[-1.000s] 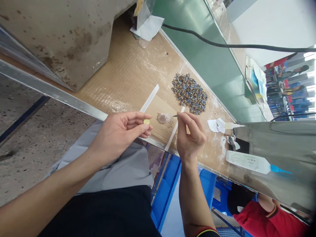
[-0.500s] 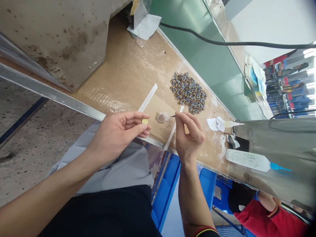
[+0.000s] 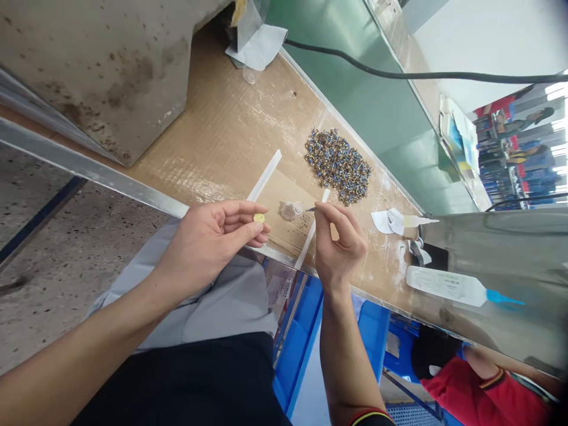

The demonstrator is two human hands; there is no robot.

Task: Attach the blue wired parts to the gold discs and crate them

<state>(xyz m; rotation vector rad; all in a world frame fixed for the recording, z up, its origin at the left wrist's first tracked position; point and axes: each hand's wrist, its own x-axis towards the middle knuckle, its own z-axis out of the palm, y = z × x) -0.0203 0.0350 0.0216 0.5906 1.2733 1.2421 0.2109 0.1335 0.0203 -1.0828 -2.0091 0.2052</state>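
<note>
Between the thumb and fingers of my left hand (image 3: 213, 242) is a small round yellow disc (image 3: 259, 218), held just above the table's front edge. My right hand (image 3: 339, 239) pinches a thin, dark, pointed tool (image 3: 311, 209); most of it is hidden by the fingers, so its kind cannot be made out. The tool's tip is beside a small clear round dish (image 3: 291, 210) on a piece of cardboard (image 3: 284, 187). Tiny brown bits (image 3: 305, 225) lie scattered between the dish and my right hand.
Behind my right hand sits a heap of small blue and brass-coloured parts (image 3: 338, 165). To the right are a white bottle with a blue nozzle (image 3: 446, 286) and a smaller nozzle (image 3: 417, 221) on white paper. A stained grey machine housing (image 3: 102, 77) stands left. A person in red (image 3: 483, 390) sits at lower right.
The view has shifted very slightly. Both hands keep nearly the same pose, with the yellow disc and the pointed tool still held.
</note>
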